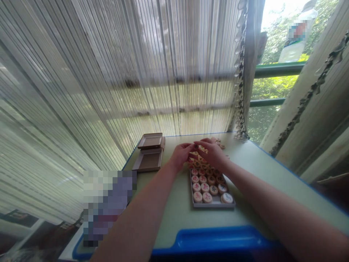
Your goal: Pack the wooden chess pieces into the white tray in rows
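Observation:
My left hand [181, 155] and my right hand [210, 152] meet above the far end of a shallow tray [214, 205]. Both hands' fingertips close on a small Chinese chess piece [196, 146] with a dark mark. Rows of round wooden pieces fill much of the tray, such as a red-marked piece [205, 187] and a green-marked piece [213, 190]. One spot in the nearest row has bare tray floor. More loose pieces [218, 142] lie beyond my right hand. My hands and wrists partly hide the pieces under them.
Left of the tray, an open brown case [150, 141] and a shallow box part [148, 162] lie on the pale green table [169, 203]. A blue trough [218, 236] runs along the near edge. Curtains [174, 65] hang behind. A bottle [293, 51] stands by the window.

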Tool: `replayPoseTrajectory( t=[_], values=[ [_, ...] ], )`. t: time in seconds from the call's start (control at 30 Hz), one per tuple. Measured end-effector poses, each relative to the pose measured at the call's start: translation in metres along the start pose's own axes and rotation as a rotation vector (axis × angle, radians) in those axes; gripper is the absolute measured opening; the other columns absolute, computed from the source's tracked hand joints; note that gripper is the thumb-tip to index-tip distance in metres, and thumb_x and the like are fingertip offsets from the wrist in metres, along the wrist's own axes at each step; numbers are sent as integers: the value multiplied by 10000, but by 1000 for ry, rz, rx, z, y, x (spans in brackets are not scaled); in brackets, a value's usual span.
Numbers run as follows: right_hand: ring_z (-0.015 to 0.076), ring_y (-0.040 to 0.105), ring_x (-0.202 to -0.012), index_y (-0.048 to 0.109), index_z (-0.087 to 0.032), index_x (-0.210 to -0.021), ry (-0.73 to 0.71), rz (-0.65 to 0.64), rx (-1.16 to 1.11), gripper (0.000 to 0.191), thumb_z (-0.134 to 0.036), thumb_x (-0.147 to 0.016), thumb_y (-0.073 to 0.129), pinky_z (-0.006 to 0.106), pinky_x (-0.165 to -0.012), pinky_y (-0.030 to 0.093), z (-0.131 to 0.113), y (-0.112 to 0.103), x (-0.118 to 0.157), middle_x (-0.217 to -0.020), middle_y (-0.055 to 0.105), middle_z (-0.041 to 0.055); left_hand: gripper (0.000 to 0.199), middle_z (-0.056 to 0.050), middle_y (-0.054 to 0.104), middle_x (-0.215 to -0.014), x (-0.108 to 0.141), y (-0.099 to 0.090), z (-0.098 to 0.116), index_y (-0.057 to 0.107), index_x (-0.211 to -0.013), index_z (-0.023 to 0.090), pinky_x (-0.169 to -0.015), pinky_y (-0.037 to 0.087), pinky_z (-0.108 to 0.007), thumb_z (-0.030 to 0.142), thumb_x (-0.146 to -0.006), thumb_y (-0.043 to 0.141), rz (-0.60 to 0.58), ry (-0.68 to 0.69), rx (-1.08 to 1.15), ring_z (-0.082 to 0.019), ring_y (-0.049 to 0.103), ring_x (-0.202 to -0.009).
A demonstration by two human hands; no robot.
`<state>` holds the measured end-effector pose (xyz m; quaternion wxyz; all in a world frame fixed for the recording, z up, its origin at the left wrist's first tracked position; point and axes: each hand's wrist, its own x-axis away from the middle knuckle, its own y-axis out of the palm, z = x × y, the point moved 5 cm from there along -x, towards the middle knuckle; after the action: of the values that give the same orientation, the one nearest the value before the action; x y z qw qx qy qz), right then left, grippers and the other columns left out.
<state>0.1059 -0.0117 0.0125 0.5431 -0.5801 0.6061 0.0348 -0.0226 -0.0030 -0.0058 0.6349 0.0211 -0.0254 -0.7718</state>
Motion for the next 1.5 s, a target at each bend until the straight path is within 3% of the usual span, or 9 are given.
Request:
replayPoseTrajectory(
  t=[0.13,0.33,0.5,0.87,1.13,1.2,1.37,1.5],
  values=[
    [230,533,-917,629,-264,-1065,-36,-7,133,302,-273,-775,544,382,-796,456,-6,-4,1,-982,601,78,286,-102,666,-848,0,4,0,606,-838,113,-332,298,-141,386,-755,587,-28,11,-15,-115,619,-520],
    [236,537,-917,623,-248,-1060,-48,-9,189,298,-269,-774,542,379,-797,450,-11,-7,0,-987,614,79,206,-46,646,-716,-1,2,2,606,-757,114,-345,311,-150,320,-745,599,52,84,-82,-53,528,-414],
    [218,554,-854,640,-215,-987,-75,10,198,258,-303,-765,542,342,-747,459,-16,-12,-1,-920,626,74,211,-29,620,-642,1,4,7,609,-720,111,-338,305,-162,322,-730,603,-8,100,-58,-53,503,-388],
    [229,555,-897,619,-209,-978,-138,20,223,241,-257,-760,527,362,-787,453,-20,-12,1,-964,641,79,237,-90,674,-814,1,0,7,617,-772,109,-314,180,-156,340,-733,580,-49,49,-58,-45,510,-371],
    [229,555,-897,627,-206,-947,-115,-20,264,215,-257,-758,539,357,-787,449,-20,-7,3,-950,649,80,263,-67,673,-757,0,0,4,619,-755,115,-337,238,-162,370,-757,554,-35,46,-175,-37,481,-348],
    [223,557,-876,633,-203,-907,-94,-10,242,191,-272,-753,544,355,-779,448,-21,-8,-1,-921,652,72,330,-71,675,-761,0,-4,7,612,-729,118,-354,274,-179,433,-771,520,54,110,-282,-48,482,-350],
    [168,567,-714,638,-199,-796,90,-110,55,153,-313,-716,576,305,-656,461,-24,-16,-17,-796,651,37,452,-65,671,-700,13,-21,24,601,-708,141,-495,372,-222,522,-821,387,467,346,-637,-105,559,-476],
    [132,539,-631,642,-190,-798,130,-252,-39,179,-334,-702,596,275,-599,448,-40,-34,-1,-792,643,34,453,-54,663,-672,32,-18,50,597,-712,161,-580,377,-243,493,-854,324,598,448,-720,-132,582,-561]
  ],
)
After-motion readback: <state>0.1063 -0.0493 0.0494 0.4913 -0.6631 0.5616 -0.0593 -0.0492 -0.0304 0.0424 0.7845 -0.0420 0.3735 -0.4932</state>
